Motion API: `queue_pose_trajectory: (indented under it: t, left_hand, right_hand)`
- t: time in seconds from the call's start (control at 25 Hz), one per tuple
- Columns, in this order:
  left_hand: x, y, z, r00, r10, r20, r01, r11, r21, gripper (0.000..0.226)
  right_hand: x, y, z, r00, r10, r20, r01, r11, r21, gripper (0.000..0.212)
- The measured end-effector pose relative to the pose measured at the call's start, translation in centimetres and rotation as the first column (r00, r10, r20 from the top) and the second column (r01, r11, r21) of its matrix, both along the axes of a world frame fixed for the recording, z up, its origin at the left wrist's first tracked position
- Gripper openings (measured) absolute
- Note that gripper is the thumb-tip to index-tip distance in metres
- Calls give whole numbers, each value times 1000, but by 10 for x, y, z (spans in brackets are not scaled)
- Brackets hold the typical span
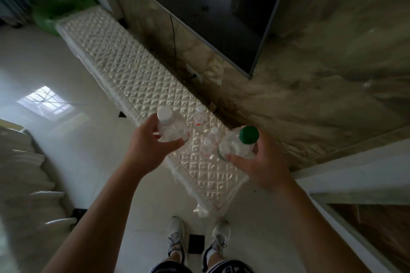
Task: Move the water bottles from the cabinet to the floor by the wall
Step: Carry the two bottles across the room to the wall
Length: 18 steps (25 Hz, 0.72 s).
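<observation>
Bottles fill both our hands: the left hand (pixel 148 142) grips a white-capped bottle (pixel 170 128), the right hand (pixel 259 162) a green-capped bottle (pixel 236 145), fingers (pixel 170 144) curled round each, above the near end of the cabinet (pixel 133 73) at mid-frame. Three small bottles (pixel 200 117) stand on it between them. A careless swing could topple those, and slick plastic may slip. The cabinet itself stands between us and the wall (pixel 332 73). We see a television (pixel 221 17) upper right, a green bag (pixel 60 11) upper left, our shoes (pixel 176 239) below.

A home living room — a wall-mounted television (pixel 221 6) above a low cabinet (pixel 142 82) under a quilted cover, sofa (pixel 26 173) opposite, tiled floor (pixel 73 73).
</observation>
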<state>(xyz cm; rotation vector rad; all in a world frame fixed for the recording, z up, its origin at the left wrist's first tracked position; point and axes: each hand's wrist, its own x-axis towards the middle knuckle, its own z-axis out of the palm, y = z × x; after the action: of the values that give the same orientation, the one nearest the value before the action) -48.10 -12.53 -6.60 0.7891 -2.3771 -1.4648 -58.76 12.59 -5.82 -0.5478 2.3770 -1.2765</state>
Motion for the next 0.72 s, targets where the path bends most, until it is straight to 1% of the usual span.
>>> queue_pose_trajectory:
  t: [0.12, 0.32, 0.56, 0.72]
  left_hand:
    - [12, 6, 31, 998, 40, -41, -40, 999, 1, 63]
    - [41, 1, 70, 988, 124, -89, -126, 992, -15, 65]
    - [88, -38, 85, 971, 205, -124, -210, 977, -34, 67]
    - [125, -80, 93, 965, 235, -121, -242, 969, -53, 62]
  right_hand:
    - [5, -3, 34, 999, 38, -8, -39, 998, -45, 50]
    - [18, -22, 80, 990, 128, -63, -132, 990, -59, 42]
    - [45, -77, 101, 967, 236, -101, -243, 967, -70, 39]
    - [70, -133, 103, 954, 278, -113, -286, 956, -64, 41]
